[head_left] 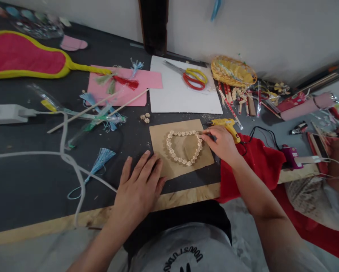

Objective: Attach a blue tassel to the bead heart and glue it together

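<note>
Left hand (142,181) — at edge of cardboard (183,145)

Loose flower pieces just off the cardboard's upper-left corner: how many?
3: left piece, upper-right piece, lower-right piece. Clustered on the dark table; none looks hidden.

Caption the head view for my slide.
Right hand at a loop of flower-shaped pieces on cardboard; left hand at its edge.

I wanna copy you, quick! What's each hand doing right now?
Left hand: open, fingers spread, by the cardboard.
Right hand: fingertips at the flower outline's upper right; can't tell if they're pinching a flower.
</note>
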A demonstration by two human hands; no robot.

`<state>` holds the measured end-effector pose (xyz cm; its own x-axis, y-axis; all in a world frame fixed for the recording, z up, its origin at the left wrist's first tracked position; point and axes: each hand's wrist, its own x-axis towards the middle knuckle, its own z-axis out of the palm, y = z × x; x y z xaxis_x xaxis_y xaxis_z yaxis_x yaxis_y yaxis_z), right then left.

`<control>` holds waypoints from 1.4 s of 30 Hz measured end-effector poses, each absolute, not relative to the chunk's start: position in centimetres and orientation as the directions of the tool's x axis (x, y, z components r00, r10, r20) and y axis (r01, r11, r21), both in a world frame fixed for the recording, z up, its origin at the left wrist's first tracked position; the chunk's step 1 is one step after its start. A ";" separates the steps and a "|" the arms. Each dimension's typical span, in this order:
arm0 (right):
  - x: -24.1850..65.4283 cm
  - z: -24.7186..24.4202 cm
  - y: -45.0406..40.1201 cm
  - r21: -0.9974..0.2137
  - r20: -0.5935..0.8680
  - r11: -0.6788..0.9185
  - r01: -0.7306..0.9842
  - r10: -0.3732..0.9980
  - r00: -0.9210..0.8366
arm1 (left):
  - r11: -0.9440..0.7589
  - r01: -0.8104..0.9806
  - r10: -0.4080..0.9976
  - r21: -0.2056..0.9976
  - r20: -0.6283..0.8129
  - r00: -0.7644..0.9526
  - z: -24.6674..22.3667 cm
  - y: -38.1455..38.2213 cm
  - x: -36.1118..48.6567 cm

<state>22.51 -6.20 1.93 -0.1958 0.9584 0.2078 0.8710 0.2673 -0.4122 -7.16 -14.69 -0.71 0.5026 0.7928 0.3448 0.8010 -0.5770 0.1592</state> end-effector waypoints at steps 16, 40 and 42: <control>21.5 2.0 -6.2 -0.410 0.190 0.226 0.884 0.969 -0.160 | -0.554 0.790 0.822 0.262 0.323 0.469 -0.5 -14.8 -7.2; 21.3 2.1 -6.1 -0.405 0.200 0.242 0.882 0.965 -0.173 | -0.555 0.795 0.818 0.246 0.332 0.469 -0.5 -14.8 -7.2; 21.4 2.3 -6.1 -0.411 0.216 0.239 0.880 0.963 -0.160 | -0.560 0.791 0.815 0.246 0.337 0.472 -0.6 -14.8 -7.2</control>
